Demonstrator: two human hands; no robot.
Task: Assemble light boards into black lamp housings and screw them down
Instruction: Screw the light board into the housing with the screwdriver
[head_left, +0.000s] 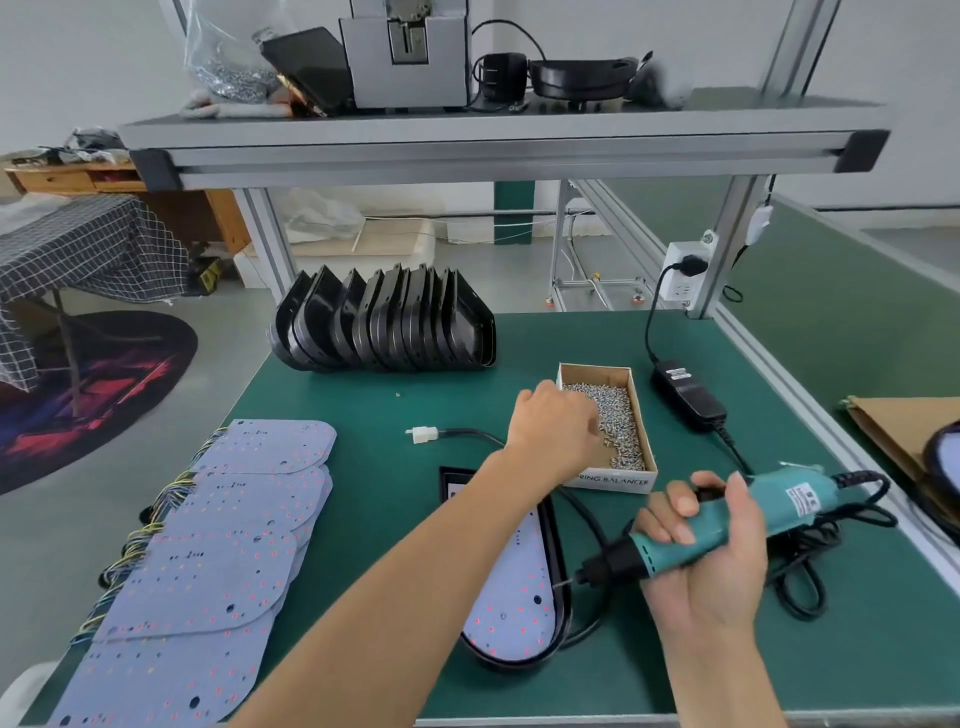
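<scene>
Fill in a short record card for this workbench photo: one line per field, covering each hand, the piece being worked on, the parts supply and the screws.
left hand: left hand reaches into the cardboard screw box, fingers among the screws
right hand: right hand grips the teal electric screwdriver, bit aimed left
workpiece: light board seated in a black lamp housing, near the front edge
spare boards: overlapping light boards, left side of the green mat
empty housings: row of black housings standing on edge at the back
</scene>
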